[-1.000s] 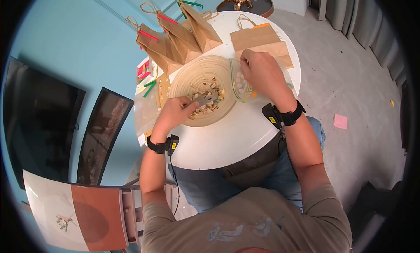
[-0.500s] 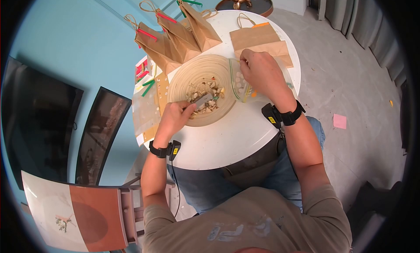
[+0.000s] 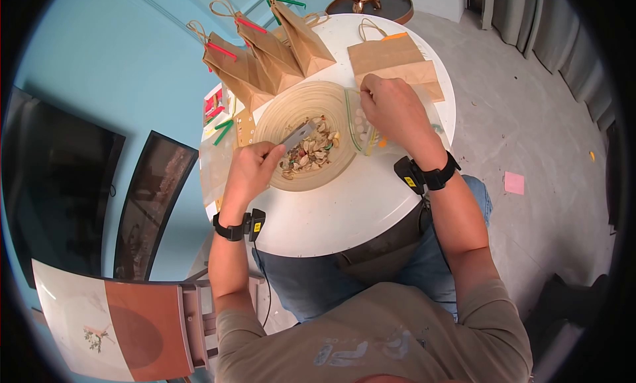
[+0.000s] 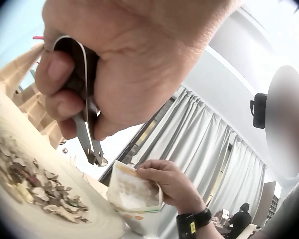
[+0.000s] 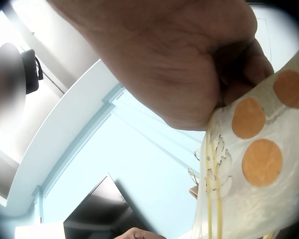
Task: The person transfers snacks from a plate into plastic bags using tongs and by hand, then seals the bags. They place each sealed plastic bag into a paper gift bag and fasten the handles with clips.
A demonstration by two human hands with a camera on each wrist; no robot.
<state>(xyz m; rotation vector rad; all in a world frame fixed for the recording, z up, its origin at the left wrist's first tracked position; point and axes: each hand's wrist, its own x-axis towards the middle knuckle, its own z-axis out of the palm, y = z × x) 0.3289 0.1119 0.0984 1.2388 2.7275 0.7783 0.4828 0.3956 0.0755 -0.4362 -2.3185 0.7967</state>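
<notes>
My left hand (image 3: 253,168) pinches a pair of metal tongs (image 3: 298,137) over the round wooden bowl (image 3: 271,115). In the left wrist view the tongs (image 4: 85,124) are a bent steel strip with their tips near each other, and a small pale bit shows beside the tips. Dried petals and leaf pieces (image 3: 311,154) lie in the middle of the bowl. To the right, my right hand (image 3: 401,111) grips the edge of a clear zip bag (image 3: 361,141) whose mouth faces the bowl. Pale pieces show inside it, and orange dots (image 5: 261,162) mark its side.
Several brown paper bags (image 3: 238,72) with red and green clips stand at the table's back left. Another paper bag (image 3: 397,65) lies behind the zip bag. Green sticks (image 3: 223,133) and a small red-and-white box (image 3: 214,105) sit at the left edge of the white table (image 3: 344,217).
My left hand has drawn back a little to the left, and the tongs have come up from the dried pieces toward the bowl's far left. The right hand keeps its hold on the bag.
</notes>
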